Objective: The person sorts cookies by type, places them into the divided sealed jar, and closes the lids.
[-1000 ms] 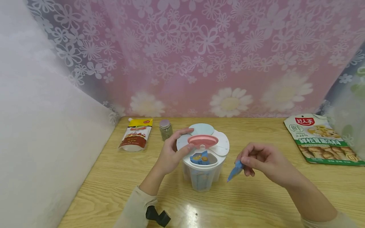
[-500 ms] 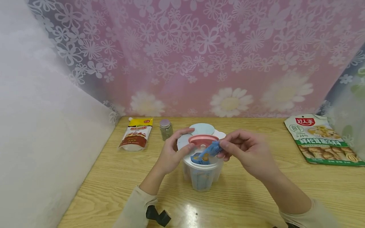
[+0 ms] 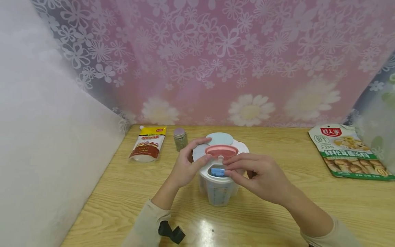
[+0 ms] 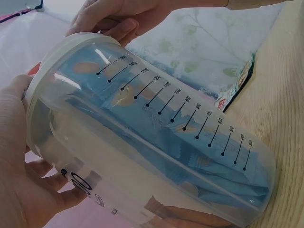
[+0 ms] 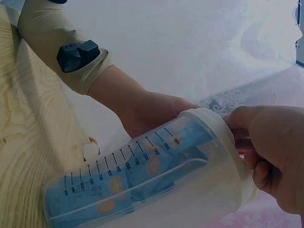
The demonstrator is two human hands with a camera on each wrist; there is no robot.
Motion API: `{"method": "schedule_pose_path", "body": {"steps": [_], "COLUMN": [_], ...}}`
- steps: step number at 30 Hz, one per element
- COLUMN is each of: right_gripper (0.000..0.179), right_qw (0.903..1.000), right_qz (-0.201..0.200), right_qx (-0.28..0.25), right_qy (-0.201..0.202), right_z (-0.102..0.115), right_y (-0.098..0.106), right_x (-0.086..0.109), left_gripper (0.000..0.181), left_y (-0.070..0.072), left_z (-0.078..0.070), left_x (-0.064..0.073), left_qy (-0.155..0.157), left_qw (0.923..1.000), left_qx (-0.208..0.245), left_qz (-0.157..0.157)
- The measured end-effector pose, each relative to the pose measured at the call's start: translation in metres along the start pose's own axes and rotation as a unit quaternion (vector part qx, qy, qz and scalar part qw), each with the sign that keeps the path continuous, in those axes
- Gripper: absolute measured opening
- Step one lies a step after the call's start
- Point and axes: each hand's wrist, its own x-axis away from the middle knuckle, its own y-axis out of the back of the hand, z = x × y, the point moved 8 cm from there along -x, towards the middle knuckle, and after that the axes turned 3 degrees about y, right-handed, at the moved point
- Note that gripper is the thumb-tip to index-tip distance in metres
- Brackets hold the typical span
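A clear plastic storage container (image 3: 218, 193) with a white lid and printed volume marks stands upright on the table. Its pink flap (image 3: 221, 151) is raised over the front opening. My left hand (image 3: 186, 164) grips the lid from the left, thumb near the flap and fingers along the far side. At the opening, my right hand (image 3: 259, 175) pinches a small blue packet (image 3: 217, 172) by its right end, fingertips right at the rim. Through the wall, several blue packets (image 4: 142, 118) fill one compartment. Brown-wrapped pieces (image 4: 185, 216) show in another.
A spouted pouch (image 3: 148, 144) with a yellow top and a small jar (image 3: 180, 140) with a pinkish lid stand behind to the left. A large mushroom-pictured bag (image 3: 348, 152) lies at the far right. A floral curtain (image 3: 197, 68) borders the table's back.
My right hand has moved left from beside the container to the opening, bringing the blue packet with it. The left hand has kept its hold on the lid.
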Motion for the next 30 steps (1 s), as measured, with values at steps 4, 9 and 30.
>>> {"method": "schedule_pose_path", "body": {"steps": [4, 9, 30], "right_gripper": [0.007, 0.009, 0.049], "right_qw": [0.9992, 0.9977, 0.8672], "right_qz": [0.019, -0.046, 0.002], "right_qx": [0.020, -0.034, -0.226], "right_qy": [0.029, -0.035, -0.444], "right_z": [0.003, -0.008, -0.065], "right_y": [-0.001, 0.009, -0.019], "right_x": [0.003, 0.013, 0.036], "left_gripper": [0.052, 0.054, 0.033], "left_y": [0.000, 0.000, -0.007], "left_z": [0.001, 0.002, 0.001], "left_x": [0.000, 0.000, 0.000], "left_qy": [0.002, 0.010, 0.098], "left_qw": [1.0000, 0.9999, 0.9949], "left_qx": [0.004, 0.004, -0.001], "left_qz": [0.004, 0.004, 0.025]}}
